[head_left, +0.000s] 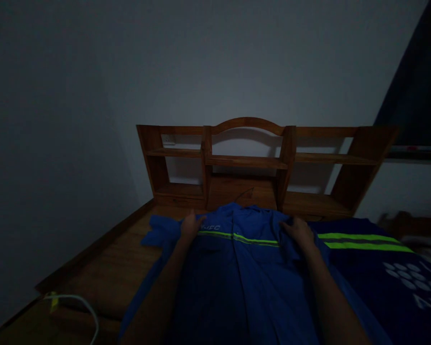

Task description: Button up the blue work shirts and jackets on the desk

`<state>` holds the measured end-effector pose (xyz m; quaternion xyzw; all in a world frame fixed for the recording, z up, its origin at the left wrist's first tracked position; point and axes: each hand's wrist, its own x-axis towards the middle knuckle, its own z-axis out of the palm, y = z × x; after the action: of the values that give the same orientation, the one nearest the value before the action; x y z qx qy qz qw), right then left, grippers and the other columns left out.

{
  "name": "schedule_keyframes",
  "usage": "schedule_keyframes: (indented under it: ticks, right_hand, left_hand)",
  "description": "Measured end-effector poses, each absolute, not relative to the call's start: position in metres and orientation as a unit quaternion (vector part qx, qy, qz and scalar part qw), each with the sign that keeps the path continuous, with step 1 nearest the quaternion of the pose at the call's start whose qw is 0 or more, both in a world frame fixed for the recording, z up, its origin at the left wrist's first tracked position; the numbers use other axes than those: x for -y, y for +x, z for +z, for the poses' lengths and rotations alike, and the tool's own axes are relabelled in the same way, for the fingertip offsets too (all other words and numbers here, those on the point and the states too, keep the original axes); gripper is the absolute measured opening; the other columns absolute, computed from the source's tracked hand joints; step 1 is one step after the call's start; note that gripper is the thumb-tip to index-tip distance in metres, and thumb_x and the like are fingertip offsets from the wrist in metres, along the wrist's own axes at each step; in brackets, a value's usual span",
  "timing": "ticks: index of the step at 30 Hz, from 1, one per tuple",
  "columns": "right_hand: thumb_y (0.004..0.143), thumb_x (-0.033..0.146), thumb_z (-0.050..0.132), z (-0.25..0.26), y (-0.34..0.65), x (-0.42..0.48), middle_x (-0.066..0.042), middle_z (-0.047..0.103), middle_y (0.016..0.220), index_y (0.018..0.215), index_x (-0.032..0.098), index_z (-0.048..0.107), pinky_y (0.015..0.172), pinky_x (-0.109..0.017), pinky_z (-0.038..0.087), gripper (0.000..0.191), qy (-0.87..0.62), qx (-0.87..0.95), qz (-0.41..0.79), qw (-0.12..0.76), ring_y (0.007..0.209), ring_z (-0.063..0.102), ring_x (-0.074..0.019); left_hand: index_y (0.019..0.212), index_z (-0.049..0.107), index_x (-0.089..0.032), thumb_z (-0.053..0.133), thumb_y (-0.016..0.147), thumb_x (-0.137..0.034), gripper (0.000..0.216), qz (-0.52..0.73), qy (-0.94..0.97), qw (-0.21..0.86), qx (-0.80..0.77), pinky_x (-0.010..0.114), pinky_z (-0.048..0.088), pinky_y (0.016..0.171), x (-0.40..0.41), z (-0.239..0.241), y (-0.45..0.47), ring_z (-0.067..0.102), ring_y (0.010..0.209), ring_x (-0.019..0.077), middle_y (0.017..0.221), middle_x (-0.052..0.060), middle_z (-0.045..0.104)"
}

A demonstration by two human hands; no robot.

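Closest to you, the lower part of a blue work jacket (222, 273) spreads over the wooden bed (125, 258). Your left hand (191, 226) grips its cloth near the shoulder on your left, and your right hand (300, 231) pinches it near the opposite shoulder, so the striped chest lies between your hands. Past the collar stands a wooden headboard (246, 162) with open compartments; a wall socket (168, 139) shows through the upper left one. The jacket's collar points at the headboard, its long axis running away from you, one sleeve jutting left. Just right lies a lime-striped navy garment (362, 268).
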<state>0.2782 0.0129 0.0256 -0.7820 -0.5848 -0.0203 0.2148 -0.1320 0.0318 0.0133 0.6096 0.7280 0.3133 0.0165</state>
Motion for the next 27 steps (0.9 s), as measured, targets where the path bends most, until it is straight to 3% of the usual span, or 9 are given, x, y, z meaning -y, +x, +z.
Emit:
schedule_keyframes:
  ticks: [3,7,12,15,18,21,24,27]
  right_hand:
    - [0.075,0.046,0.056,0.021,0.271,-0.014,-0.019,0.057,0.101,0.095,0.012,0.059,0.07,-0.034,0.045,0.04,-0.772,0.601,-0.038,0.203,0.09,0.06,-0.0298]
    - [0.077,0.033,0.053,0.036,0.271,-0.014,-0.017,0.061,0.092,0.089,0.013,0.062,0.068,-0.031,0.043,0.025,-0.756,0.597,-0.05,0.262,0.086,0.061,-0.0268]
    - [0.077,0.032,0.051,0.078,0.291,-0.028,-0.011,0.064,0.082,0.088,0.014,0.06,0.062,-0.026,0.041,0.022,-0.736,0.603,-0.022,0.309,0.077,0.061,-0.0217]
    - [0.078,0.035,0.05,0.109,0.292,-0.041,-0.011,0.062,0.085,0.096,0.013,0.056,0.063,-0.027,0.042,0.029,-0.72,0.595,-0.039,0.356,0.078,0.059,-0.0219]
    - [0.083,0.031,0.045,0.134,0.276,-0.048,-0.014,0.058,0.099,0.104,0.011,0.052,0.076,-0.031,0.043,0.03,-0.659,0.635,-0.118,0.386,0.091,0.056,-0.0236]
    - [0.082,0.033,0.049,0.138,0.256,-0.045,-0.018,0.034,0.133,0.117,0.013,0.046,0.084,-0.033,0.043,0.04,-0.595,0.701,-0.182,0.348,0.104,0.052,-0.0254]
    - [0.08,0.031,0.052,0.119,0.249,-0.033,-0.013,0.008,0.147,0.128,0.021,0.041,0.076,-0.036,0.048,0.05,-0.591,0.743,-0.204,0.241,0.093,0.059,-0.0247]
    - [0.08,0.024,0.051,0.095,0.25,-0.016,-0.011,0.008,0.148,0.132,0.024,0.038,0.069,-0.035,0.051,0.053,-0.606,0.75,-0.21,0.161,0.089,0.061,-0.0244]
  left_hand:
    - [0.107,0.056,-0.016,0.061,0.073,-0.044,0.044,0.273,0.63,0.077,-0.723,0.031,0.04,0.085,-0.031,0.008,-0.141,0.055,0.104,0.027,0.107,0.014,0.062]
    - [0.088,0.063,-0.019,0.068,0.066,-0.035,0.029,0.303,0.621,0.074,-0.719,0.03,0.041,0.079,-0.025,0.016,-0.136,0.059,0.097,0.0268,0.095,0.011,0.066]
    - [0.093,0.06,-0.017,0.047,0.083,-0.033,0.023,0.378,0.601,0.05,-0.702,0.03,0.043,0.077,-0.03,0.049,-0.139,0.062,0.087,0.0229,0.085,0.009,0.066]
    - [0.103,0.055,-0.014,0.033,0.089,-0.034,0.033,0.429,0.584,0.011,-0.689,0.032,0.043,0.084,-0.037,0.077,-0.133,0.058,0.096,0.0225,0.1,0.013,0.06]
    - [0.115,0.048,-0.014,0.029,0.091,-0.03,0.034,0.494,0.629,-0.062,-0.597,0.033,0.037,0.095,-0.041,0.099,-0.114,0.05,0.11,0.0215,0.122,0.015,0.046]
    - [0.132,0.031,-0.017,0.036,0.088,-0.023,0.046,0.473,0.719,-0.092,-0.501,0.034,0.036,0.099,-0.04,0.099,-0.094,0.042,0.121,0.0218,0.139,0.013,0.029]
    - [0.14,0.012,-0.021,0.042,0.084,-0.02,0.065,0.389,0.754,-0.076,-0.524,0.035,0.043,0.092,-0.037,0.074,-0.086,0.044,0.12,0.024,0.147,0.013,0.013]
    - [0.141,0.011,-0.021,0.042,0.082,-0.014,0.067,0.311,0.741,-0.074,-0.591,0.032,0.049,0.08,-0.03,0.045,-0.082,0.055,0.106,0.0225,0.148,0.016,0.012]
